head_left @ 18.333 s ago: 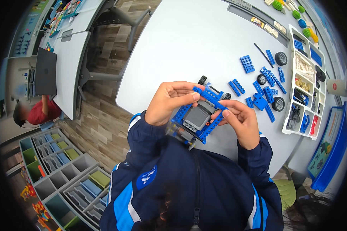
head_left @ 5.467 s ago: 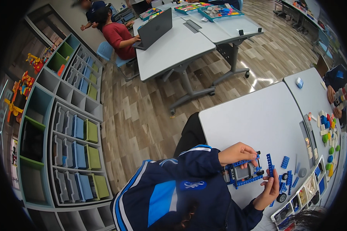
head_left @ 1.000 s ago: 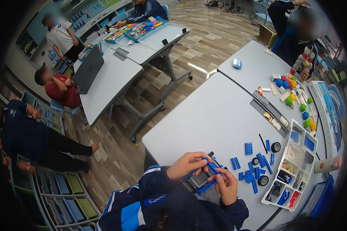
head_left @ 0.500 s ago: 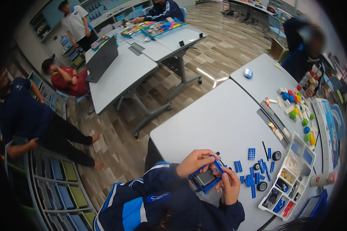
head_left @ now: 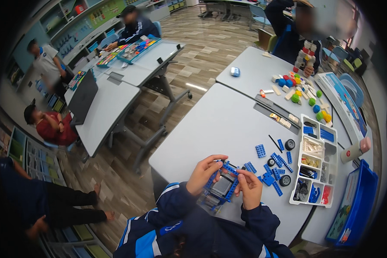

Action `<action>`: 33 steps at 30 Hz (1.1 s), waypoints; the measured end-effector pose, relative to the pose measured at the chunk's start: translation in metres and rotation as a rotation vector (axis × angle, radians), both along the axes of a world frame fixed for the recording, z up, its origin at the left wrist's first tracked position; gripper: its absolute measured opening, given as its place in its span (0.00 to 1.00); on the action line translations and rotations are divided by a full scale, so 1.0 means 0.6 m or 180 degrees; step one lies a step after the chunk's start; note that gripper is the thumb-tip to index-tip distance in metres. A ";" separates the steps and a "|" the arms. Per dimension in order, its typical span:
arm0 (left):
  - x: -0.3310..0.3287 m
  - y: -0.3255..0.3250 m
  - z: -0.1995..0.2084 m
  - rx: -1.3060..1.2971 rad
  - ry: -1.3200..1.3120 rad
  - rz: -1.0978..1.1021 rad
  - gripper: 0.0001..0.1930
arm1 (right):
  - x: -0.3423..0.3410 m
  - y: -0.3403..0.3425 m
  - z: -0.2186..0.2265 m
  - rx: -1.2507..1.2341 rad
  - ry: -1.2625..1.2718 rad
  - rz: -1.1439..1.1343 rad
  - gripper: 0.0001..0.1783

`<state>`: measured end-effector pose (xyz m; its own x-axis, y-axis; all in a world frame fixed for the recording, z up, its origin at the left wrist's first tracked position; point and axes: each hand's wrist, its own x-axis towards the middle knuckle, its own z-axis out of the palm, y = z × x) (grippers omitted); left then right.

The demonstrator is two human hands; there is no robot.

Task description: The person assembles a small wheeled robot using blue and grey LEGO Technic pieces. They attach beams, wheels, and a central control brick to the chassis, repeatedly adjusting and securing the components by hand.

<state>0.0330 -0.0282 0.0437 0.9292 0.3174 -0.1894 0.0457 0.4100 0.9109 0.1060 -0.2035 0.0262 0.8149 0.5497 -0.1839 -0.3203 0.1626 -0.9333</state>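
At the table's near edge lies a half-built blue brick model (head_left: 234, 186) with a grey box-shaped block (head_left: 222, 185) in its middle. My left hand (head_left: 202, 175) has its fingers closed at the far left corner of the model. Between both hands a blue studded beam (head_left: 230, 168) lies across the model's far end. My right hand (head_left: 250, 187) pinches the right end of that beam with thumb and finger. Whether the beam is fully seated cannot be seen. Loose blue beams and plates (head_left: 261, 151) lie just right of my hands, with black wheels (head_left: 284, 180) among them.
A white compartment tray (head_left: 293, 189) of sorted parts stands at the right, beside a blue bin (head_left: 360, 202) and a pale bottle (head_left: 352, 151). Farther off are colourful blocks (head_left: 295, 98) and a person stacking a block tower (head_left: 305, 56). Other people are around a second table (head_left: 112, 96).
My view has swung to the right, so the tray and blue bin show more fully. Both hands stay at the model, and the beam now lies more crosswise between them.
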 end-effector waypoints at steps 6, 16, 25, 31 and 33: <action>-0.005 -0.002 -0.002 0.0152 0.0049 -0.0071 0.15 | 0.000 0.000 -0.008 -0.0086 -0.0351 -0.0083 0.12; -0.004 -0.006 -0.039 0.0227 -0.0322 -0.0027 0.15 | 0.022 -0.003 -0.054 -0.0670 -0.1269 -0.0230 0.19; -0.009 -0.009 -0.039 0.0274 -0.0477 0.0071 0.15 | 0.023 -0.009 -0.042 -0.0871 -0.1038 -0.0357 0.19; -0.014 -0.010 -0.027 0.0272 -0.0481 0.0159 0.15 | 0.022 -0.006 -0.029 -0.0916 -0.0946 -0.0334 0.19; -0.013 -0.010 -0.028 0.0314 -0.0484 0.0201 0.15 | 0.022 -0.005 -0.029 -0.0875 -0.0906 -0.0345 0.18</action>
<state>0.0253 -0.0341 0.0270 0.9224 0.3860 -0.0135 -0.1185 0.3160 0.9413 0.1190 -0.2067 0.0088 0.9050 0.4195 -0.0709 -0.0378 -0.0866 -0.9955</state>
